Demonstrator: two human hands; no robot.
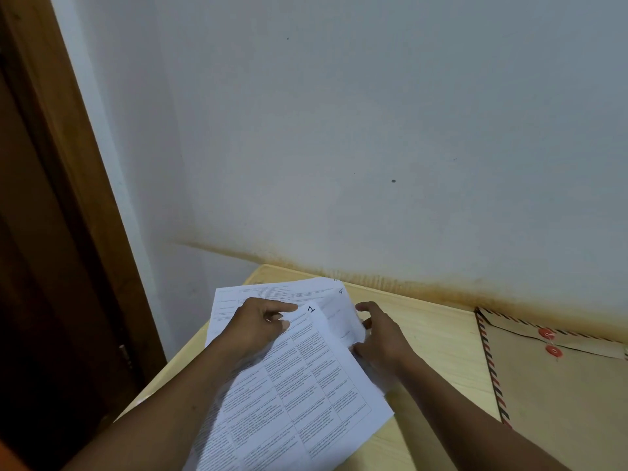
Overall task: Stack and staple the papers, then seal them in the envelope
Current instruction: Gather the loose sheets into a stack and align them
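A pale grey wall (373, 113) fills most of the view, with a brown stain band running along its base where it meets the table. A dark wooden door (51, 198) with a lighter frame stands at the left. The light wood table (435, 334) sits against the wall. A large brown envelope (560, 402) with a red-and-dark striped border lies flat on the table's right side, well apart from the hands. Its flap is folded down, and two red string buttons (546, 333) sit one above the other at the flap edge. The papers (272, 292) lie loosely fanned at the table's left end, not yet squared up. The top sheet (299, 385) is printed with a table of text, bears a "1" at its far corner, and lies skewed across the lower sheets (339, 317), one of which shows a "5". The left hand (258, 326) pinches the top sheet near its far edge between thumb and curled fingers. The right hand (380, 331) curls round the right edge of the lower sheets, which bend up slightly at the thumb. No stapler is in view.
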